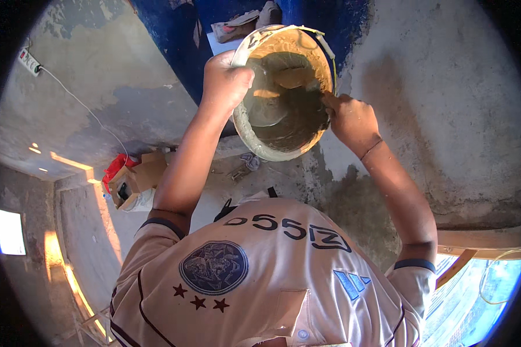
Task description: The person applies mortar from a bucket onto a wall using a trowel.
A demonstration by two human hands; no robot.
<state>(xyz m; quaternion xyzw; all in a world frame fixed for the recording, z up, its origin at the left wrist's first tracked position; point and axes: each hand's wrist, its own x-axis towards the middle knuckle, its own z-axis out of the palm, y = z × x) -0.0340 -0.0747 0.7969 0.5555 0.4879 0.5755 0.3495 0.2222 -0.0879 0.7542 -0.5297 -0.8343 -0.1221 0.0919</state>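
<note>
A bucket point(276, 155) is held up in front of me with its mouth tipped toward me. Its pale rim and inner wall are crusted with dried material, and wet grey-brown mortar point(298, 118) sits inside. My left hand point(227, 82) is closed over the rim on the left, thumb turned inward. On the opposite side my right hand point(354, 120) grips the rim, its fingertips partly hidden at the edge. The bucket's handle point(325, 45) runs along the upper right of the rim. The bucket's underside is out of sight.
Beyond the bucket is a blue surface point(182, 49) with dirty, crumpled pieces point(237, 28). A cardboard box point(145, 173) and a red bag point(117, 166) lie at left. A white cord runs down from a power strip point(29, 62). Patchy grey wall point(440, 98) stands at right.
</note>
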